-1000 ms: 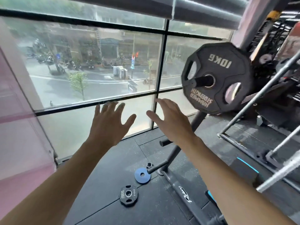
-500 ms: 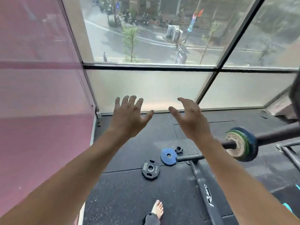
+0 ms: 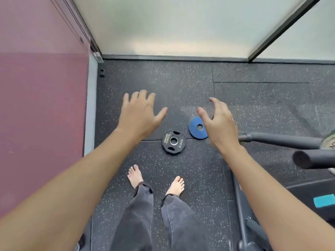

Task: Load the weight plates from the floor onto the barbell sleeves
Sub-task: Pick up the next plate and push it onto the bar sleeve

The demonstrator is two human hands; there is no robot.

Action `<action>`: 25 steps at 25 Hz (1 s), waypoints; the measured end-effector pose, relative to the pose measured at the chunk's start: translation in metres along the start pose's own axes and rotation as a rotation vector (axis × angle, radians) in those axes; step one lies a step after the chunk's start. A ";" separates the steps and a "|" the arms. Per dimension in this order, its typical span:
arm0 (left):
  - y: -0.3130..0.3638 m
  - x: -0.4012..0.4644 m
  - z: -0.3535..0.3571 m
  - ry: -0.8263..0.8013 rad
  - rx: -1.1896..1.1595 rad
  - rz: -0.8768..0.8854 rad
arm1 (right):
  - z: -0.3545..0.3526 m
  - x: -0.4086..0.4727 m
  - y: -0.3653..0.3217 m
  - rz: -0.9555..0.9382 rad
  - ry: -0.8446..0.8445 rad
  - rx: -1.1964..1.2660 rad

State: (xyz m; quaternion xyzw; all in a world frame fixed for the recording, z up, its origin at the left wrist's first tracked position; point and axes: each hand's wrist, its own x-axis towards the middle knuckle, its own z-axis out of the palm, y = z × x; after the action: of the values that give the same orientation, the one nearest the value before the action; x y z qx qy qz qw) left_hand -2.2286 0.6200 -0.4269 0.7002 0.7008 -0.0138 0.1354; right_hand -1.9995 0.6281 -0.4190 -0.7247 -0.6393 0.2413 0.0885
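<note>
From the head view, the person stands barefoot on the speckled rubber floor [image 3: 181,84] by the frosted window, both arms stretched forward and down. The left hand [image 3: 138,113] is spread wide, fingers straight, holding nothing. The right hand [image 3: 220,122] is loosely cupped, thumb apart from gently curved fingers, also empty, hovering over the edge of the blue plate [image 3: 196,128].

Two plates lie flat on the floor just ahead of the feet: the black plate [image 3: 173,141], with grip slots and a metal-ringed hole, and the blue one just beside it to the right, apart or barely touching; I cannot tell which. Neither is lifted. At the right edge a dark bar end [image 3: 311,159] juts in, bare as far as it shows, and behind it a second bar [image 3: 279,140] runs toward something greenish at the frame's edge, too cut off to name.

So, judging from this, at least these two plates are left to load, and the reach for them looks barely begun. No container appears here.
</note>
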 end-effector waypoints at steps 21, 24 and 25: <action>-0.003 0.140 0.560 -0.466 -0.034 0.032 | 0.488 0.139 0.288 0.433 -0.278 -0.073; 0.007 0.145 0.601 -0.466 -0.046 -0.010 | 0.522 0.144 0.309 0.482 -0.297 -0.074; 0.011 0.146 0.613 -0.464 -0.051 -0.029 | 0.533 0.146 0.314 0.502 -0.302 -0.074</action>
State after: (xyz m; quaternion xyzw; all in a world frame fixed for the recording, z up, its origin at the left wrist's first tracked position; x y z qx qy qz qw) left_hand -2.1110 0.6352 -1.0458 0.6645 0.6610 -0.1589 0.3102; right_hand -1.9592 0.6210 -1.0533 -0.8188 -0.4543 0.3373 -0.0964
